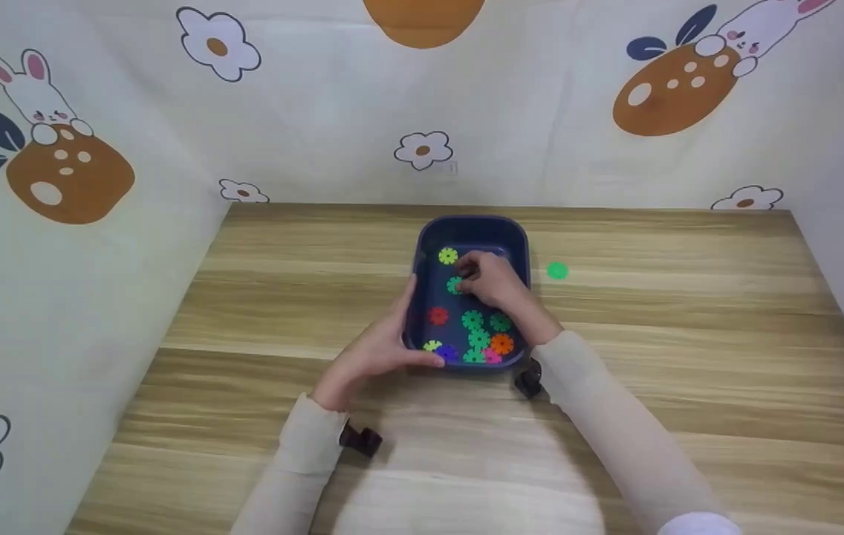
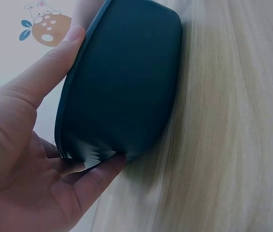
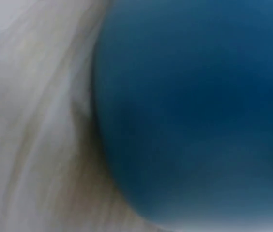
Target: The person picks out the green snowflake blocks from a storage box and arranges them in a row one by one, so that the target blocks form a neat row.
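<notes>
A green toothed disc [image 1: 453, 286] is inside the dark blue tray [image 1: 432, 286], at the right hand's [image 1: 495, 281] bent fingertips; whether they pinch it cannot be told. The left hand [image 1: 381, 348] grips the tray's near left corner. Other colored discs [image 1: 478, 339] cluster toward the near end. Right of the tray, a loose green disc [image 1: 557, 270] rests on the wooden table [image 1: 689, 349].

The head camera looks forward and down at the worktop [image 1: 281, 260], tray [image 1: 470, 232] mid-frame; the left-wrist view faces its side up close; the right-wrist view, nearer and blurred, seemingly shares that tray, at right
</notes>
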Available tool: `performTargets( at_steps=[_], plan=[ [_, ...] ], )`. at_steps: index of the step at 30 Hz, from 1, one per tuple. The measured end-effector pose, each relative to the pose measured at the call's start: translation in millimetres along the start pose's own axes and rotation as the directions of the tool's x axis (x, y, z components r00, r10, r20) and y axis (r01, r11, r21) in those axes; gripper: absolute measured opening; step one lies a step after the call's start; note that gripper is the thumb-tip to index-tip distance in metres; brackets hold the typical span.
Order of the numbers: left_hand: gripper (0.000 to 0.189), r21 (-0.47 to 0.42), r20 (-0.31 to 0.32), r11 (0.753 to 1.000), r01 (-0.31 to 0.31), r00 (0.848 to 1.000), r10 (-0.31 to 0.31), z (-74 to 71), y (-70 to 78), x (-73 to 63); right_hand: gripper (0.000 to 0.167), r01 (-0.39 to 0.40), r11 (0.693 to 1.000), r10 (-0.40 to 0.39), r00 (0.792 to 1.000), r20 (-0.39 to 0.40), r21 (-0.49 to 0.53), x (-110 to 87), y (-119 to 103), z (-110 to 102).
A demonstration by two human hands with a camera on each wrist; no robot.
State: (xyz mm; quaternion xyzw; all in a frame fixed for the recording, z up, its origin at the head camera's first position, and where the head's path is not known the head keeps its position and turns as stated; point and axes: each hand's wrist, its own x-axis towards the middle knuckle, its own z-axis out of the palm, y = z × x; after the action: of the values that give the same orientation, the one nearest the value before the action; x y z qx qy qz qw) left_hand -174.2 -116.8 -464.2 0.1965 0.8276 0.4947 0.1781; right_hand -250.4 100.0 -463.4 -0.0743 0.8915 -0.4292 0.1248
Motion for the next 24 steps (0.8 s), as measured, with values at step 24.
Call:
performTargets(
  at_steps=[24],
  plan=[
    [0.130, -0.001, -0.015, 1.000, 0.022, 1.000, -0.022, 0.1, 1.9, -1.2, 0.015, 0.027, 0.990, -0.026, 1.000, 0.008, -0.140, 0.9, -0.3, 5.4]
  ],
)
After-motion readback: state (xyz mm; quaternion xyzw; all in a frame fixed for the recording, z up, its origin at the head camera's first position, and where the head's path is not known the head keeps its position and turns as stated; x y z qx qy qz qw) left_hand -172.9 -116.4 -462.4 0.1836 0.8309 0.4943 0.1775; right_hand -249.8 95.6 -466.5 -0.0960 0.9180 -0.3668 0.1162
